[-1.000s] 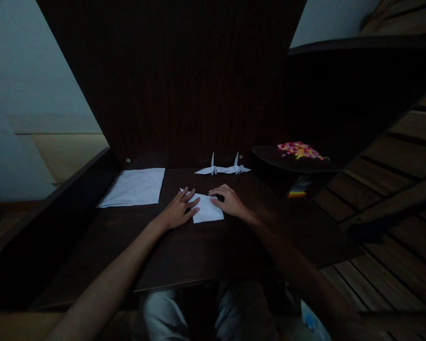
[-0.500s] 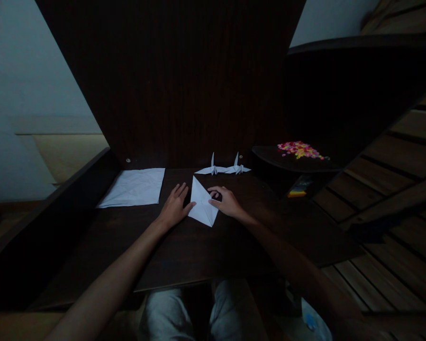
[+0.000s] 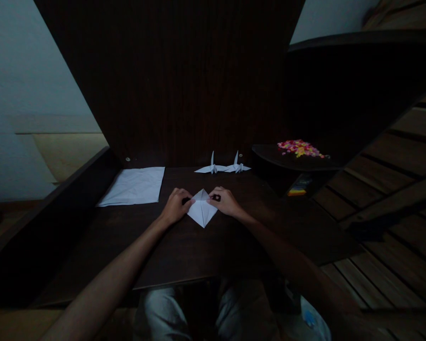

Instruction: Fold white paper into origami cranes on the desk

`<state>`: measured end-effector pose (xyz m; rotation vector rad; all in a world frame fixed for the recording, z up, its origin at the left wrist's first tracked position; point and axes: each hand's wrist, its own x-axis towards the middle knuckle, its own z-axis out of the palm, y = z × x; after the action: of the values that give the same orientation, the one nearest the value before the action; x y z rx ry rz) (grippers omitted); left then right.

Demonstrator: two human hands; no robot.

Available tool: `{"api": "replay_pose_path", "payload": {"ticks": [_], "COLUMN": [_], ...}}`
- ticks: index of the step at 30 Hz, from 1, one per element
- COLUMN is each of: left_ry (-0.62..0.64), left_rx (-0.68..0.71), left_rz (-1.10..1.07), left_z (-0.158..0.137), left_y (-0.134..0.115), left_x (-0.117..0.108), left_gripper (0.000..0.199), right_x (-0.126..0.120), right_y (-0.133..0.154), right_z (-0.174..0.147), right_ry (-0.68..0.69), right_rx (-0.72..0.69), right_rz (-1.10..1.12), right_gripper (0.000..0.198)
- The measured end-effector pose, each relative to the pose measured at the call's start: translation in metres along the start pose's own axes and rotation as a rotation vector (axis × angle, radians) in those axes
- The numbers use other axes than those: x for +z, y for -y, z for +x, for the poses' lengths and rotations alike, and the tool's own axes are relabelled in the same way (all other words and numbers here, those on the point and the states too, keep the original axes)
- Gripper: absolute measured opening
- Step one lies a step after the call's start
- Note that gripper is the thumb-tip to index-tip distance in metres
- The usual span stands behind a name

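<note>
A white folded paper (image 3: 203, 212), now a diamond with a crease down its middle, lies on the dark desk between my hands. My left hand (image 3: 177, 205) grips its left corner, thumb on top and fingers curled at the edge. On the opposite side my right hand (image 3: 226, 201) pinches the right corner between thumb and fingers. Just behind the diamond, two white origami cranes stand side by side, a left crane (image 3: 213, 168) and a right crane (image 3: 237, 167), their thin points upright.
White paper sheets (image 3: 134, 186) lie at the desk's left, near the raised side panel (image 3: 56, 222). On the right, a low shelf (image 3: 269, 160) bears a pile of small pink, red and yellow pieces (image 3: 300, 148). A tall dark back panel (image 3: 184, 85) rises behind the cranes.
The folded paper's tall upper point is down, leaving a shorter diamond that sits straighter. My left hand's fingers, spread before, have curled onto the left corner; my right hand stays at the right corner.
</note>
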<state>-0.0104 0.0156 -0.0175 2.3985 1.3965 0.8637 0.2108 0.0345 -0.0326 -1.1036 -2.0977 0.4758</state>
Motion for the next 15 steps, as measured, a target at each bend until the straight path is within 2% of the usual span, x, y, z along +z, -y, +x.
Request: {"api": "replay_pose_path", "payload": {"ticks": [5,15], "left_ry": [0.032,0.006], "left_rx": [-0.001,-0.032], "left_rz": [0.001,-0.026], "left_z": [0.0018,0.0041], "left_y": [-0.0001,0.0001], "left_x": [0.0007,0.0036], "left_gripper": [0.019,0.015], "right_x": [-0.0004,0.0016], "right_y": [0.0049,0.0059], "right_z": [0.0007,0.0028], "right_ry": [0.027,0.007], "right_rx": [-0.04,0.002], "right_rz": [-0.077,-0.094], "right_gripper": [0.007,0.01]}}
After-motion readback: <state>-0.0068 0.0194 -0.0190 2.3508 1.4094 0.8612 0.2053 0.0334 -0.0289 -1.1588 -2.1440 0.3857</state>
